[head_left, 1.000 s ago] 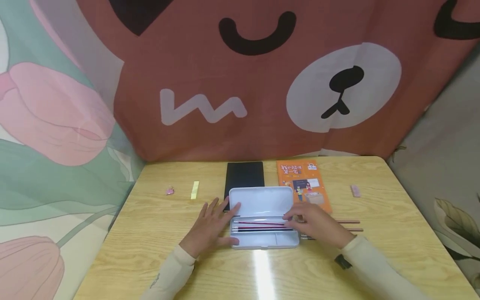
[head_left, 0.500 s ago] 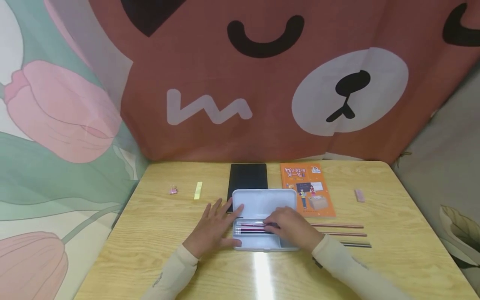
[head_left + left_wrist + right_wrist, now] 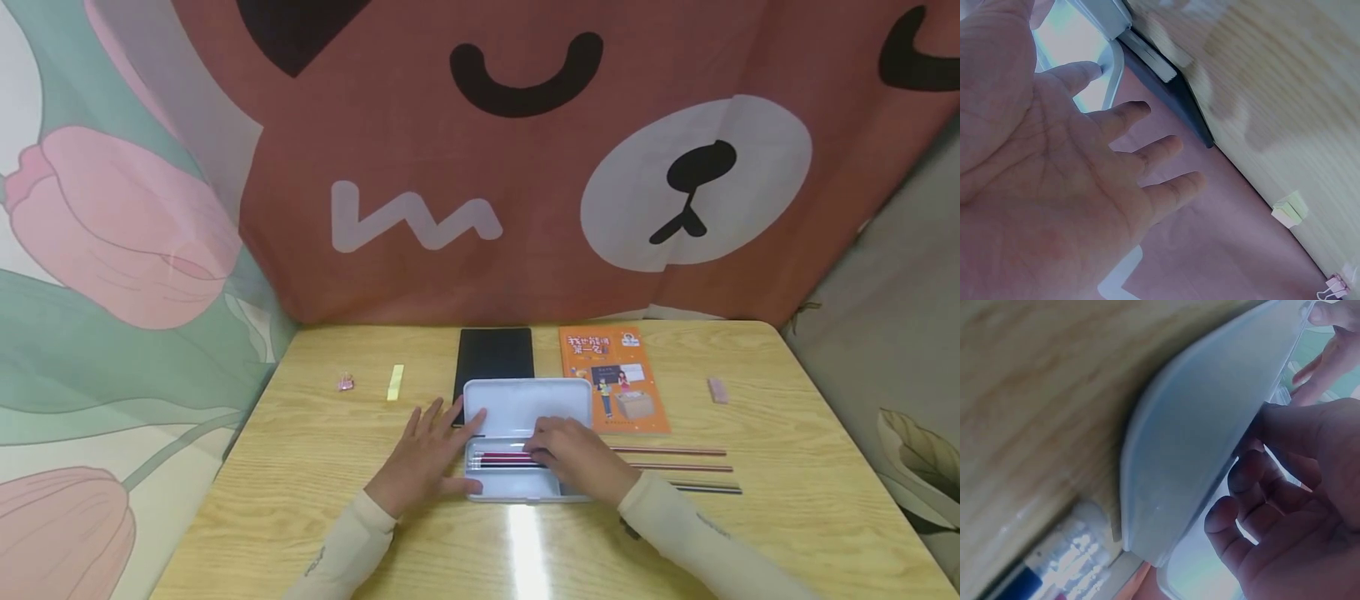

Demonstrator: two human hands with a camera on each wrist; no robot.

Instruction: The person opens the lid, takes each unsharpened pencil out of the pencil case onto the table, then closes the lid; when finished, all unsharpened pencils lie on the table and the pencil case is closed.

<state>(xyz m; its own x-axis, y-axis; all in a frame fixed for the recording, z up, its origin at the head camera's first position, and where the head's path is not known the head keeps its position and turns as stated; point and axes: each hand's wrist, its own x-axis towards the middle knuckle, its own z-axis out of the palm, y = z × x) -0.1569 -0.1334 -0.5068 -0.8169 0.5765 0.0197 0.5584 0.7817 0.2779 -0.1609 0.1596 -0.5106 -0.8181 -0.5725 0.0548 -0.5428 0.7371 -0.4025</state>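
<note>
A white pencil case (image 3: 517, 483) lies with its lid (image 3: 528, 404) raised at the table's middle. Several pencils (image 3: 506, 460), red and dark, lie in its back compartment, eraser ends to the left. My left hand (image 3: 416, 462) steadies the case's left side, fingers spread, thumb at the front corner and index finger on the lid; its palm (image 3: 1054, 169) fills the left wrist view. My right hand (image 3: 585, 457) reaches over the case's right half, thumb and index finger seemingly pinching a pencil inside. In the right wrist view the case wall (image 3: 1204, 419) hides those fingertips partly.
Several loose pencils (image 3: 693, 468) lie right of the case, partly under my right forearm. Behind are a black notebook (image 3: 495, 354) and an orange book (image 3: 615, 383). A pink eraser (image 3: 717, 390) sits right; yellow sticky notes (image 3: 395, 382) and a pink binder clip (image 3: 345, 382) sit left.
My right hand has moved left from the case's right end to over its inside, then barely shifted. The pencils inside now lie closer together. My left hand stays at the case.
</note>
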